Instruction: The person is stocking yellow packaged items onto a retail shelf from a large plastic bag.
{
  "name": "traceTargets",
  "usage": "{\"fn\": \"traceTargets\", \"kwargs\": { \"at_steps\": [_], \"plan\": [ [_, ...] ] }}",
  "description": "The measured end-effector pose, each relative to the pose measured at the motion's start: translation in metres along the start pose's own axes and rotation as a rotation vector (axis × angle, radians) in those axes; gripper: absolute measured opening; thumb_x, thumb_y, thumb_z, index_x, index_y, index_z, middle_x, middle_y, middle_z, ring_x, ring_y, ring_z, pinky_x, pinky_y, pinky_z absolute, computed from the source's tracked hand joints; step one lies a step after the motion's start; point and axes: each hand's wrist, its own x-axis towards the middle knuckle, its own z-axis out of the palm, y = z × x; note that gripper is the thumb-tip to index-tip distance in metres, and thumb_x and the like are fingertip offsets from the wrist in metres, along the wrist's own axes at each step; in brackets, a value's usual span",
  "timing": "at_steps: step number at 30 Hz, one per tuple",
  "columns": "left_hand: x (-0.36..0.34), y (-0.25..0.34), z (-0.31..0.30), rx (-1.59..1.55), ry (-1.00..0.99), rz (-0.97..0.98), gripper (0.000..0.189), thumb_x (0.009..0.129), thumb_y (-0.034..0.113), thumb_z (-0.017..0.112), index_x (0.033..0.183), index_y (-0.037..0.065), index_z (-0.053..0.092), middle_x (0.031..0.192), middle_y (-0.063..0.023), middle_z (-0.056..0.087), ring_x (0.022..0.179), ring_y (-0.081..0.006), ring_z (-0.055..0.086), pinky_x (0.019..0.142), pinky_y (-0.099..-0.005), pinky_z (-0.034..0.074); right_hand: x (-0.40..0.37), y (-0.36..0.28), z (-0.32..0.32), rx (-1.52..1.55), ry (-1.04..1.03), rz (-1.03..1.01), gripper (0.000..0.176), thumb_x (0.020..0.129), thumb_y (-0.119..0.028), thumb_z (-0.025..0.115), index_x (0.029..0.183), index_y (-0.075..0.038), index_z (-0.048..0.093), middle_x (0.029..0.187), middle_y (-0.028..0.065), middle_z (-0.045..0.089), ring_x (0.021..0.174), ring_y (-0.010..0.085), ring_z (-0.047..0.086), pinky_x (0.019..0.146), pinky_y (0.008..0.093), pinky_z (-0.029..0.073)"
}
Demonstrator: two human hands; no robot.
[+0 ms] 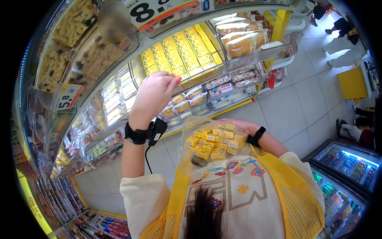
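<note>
My left hand [154, 92] is raised to the shelf, fingers bunched at the front rim of a clear bin of small yellow packets [181, 53]. Whatever is in its fingers is hidden behind the hand. A black wrist strap with a small device [153, 131] sits on that wrist. My right hand [243, 126] holds a clear plastic bag [211, 141] against my chest. The bag is full of several of the same yellow packets, and the hand is partly hidden behind it.
Curved shelves [238, 105] carry clear bins of wrapped snacks [240, 42], with price signs [67, 96] above and to the left. Grey tiled floor [294, 103] lies to the right. A lit chiller case [346, 167] stands at lower right. Other people's legs [342, 47] show at far right.
</note>
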Motion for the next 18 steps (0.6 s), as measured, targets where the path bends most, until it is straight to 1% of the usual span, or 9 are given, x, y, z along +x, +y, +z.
{"fn": "traceTargets", "kwargs": {
  "at_steps": [4,6,7,9,11,13,15,17,18],
  "plan": [
    [-0.005,0.010,-0.003,0.009,-0.007,0.029,0.029,0.096,0.026,0.055,0.100,0.001,0.070,0.099,-0.0149,0.066,0.097,-0.0330,0.060,0.086,-0.0400,0.046,0.004,0.004,-0.002,0.015,-0.021,0.001,0.044,0.100,-0.029,0.049,0.135,-0.004,0.048,0.130,0.0071,0.057,0.111,0.0124,0.059,0.092,0.0274,0.051],
    [-0.016,0.020,-0.002,0.030,0.409,0.237,0.023,0.094,0.019,0.056,0.098,0.001,0.069,0.093,-0.0134,0.068,0.092,-0.0322,0.062,0.082,-0.0387,0.048,0.003,0.004,-0.002,0.021,-0.016,0.003,0.043,0.100,-0.029,0.050,0.134,-0.004,0.048,0.129,0.0070,0.057,0.110,0.0124,0.059,0.091,0.0275,0.051],
    [-0.024,0.031,-0.013,0.030,0.407,0.238,0.023,0.094,0.019,0.056,0.098,0.001,0.069,0.093,-0.0134,0.068,0.092,-0.0322,0.062,0.082,-0.0387,0.048,0.003,0.004,-0.003,0.023,-0.022,-0.006,0.043,0.099,-0.030,0.050,0.134,-0.004,0.049,0.129,0.0070,0.057,0.110,0.0124,0.059,0.091,0.0277,0.051],
    [-0.046,0.059,-0.046,-0.413,0.063,0.063,0.016,0.090,0.014,0.058,0.087,0.001,0.066,0.079,-0.0156,0.063,0.073,-0.0308,0.063,0.063,-0.0418,0.047,0.005,0.007,-0.005,0.028,-0.028,-0.013,0.043,0.099,-0.030,0.050,0.133,-0.004,0.049,0.129,0.0069,0.057,0.110,0.0124,0.059,0.091,0.0279,0.051],
    [-0.068,0.059,-0.060,-0.547,-0.228,0.224,0.013,0.088,0.011,0.057,0.086,0.001,0.064,0.077,-0.0152,0.062,0.072,-0.0310,0.062,0.060,-0.0402,0.046,0.011,0.009,-0.009,0.029,-0.035,-0.014,0.043,0.099,-0.030,0.050,0.133,-0.004,0.049,0.128,0.0068,0.058,0.109,0.0128,0.060,0.090,0.0281,0.052],
    [-0.081,0.068,-0.053,-0.590,-0.414,0.322,0.012,0.088,0.010,0.057,0.085,0.000,0.065,0.077,-0.0159,0.062,0.072,-0.0337,0.061,0.062,-0.0416,0.047,0.016,0.011,-0.014,0.044,-0.051,-0.005,0.043,0.100,-0.029,0.050,0.134,-0.003,0.048,0.128,0.0072,0.058,0.109,0.0134,0.060,0.090,0.0283,0.052],
    [-0.088,0.070,-0.028,-0.498,-0.436,0.357,0.012,0.086,0.010,0.058,0.089,0.000,0.064,0.080,-0.0161,0.062,0.078,-0.0354,0.061,0.067,-0.0426,0.048,0.017,0.010,-0.015,0.055,-0.070,0.007,0.044,0.100,-0.028,0.049,0.136,-0.002,0.046,0.128,0.0076,0.058,0.109,0.0140,0.061,0.089,0.0284,0.053],
    [-0.090,0.071,-0.004,-0.233,-0.513,0.303,0.022,0.088,0.014,0.059,0.106,0.002,0.062,0.097,-0.0156,0.063,0.091,-0.0348,0.061,0.077,-0.0416,0.050,0.015,0.005,-0.011,0.063,-0.084,0.038,0.042,0.100,-0.029,0.049,0.133,-0.003,0.048,0.126,0.0073,0.059,0.107,0.0139,0.062,0.088,0.0279,0.054],
    [-0.089,0.071,0.008,-0.160,-0.587,0.280,0.026,0.086,0.018,0.061,0.107,0.003,0.060,0.099,-0.0146,0.061,0.096,-0.0345,0.059,0.080,-0.0417,0.049,0.014,0.003,-0.008,0.059,-0.086,0.040,0.042,0.100,-0.029,0.049,0.133,-0.003,0.048,0.126,0.0073,0.059,0.107,0.0139,0.062,0.088,0.0279,0.054]
  ]
}}
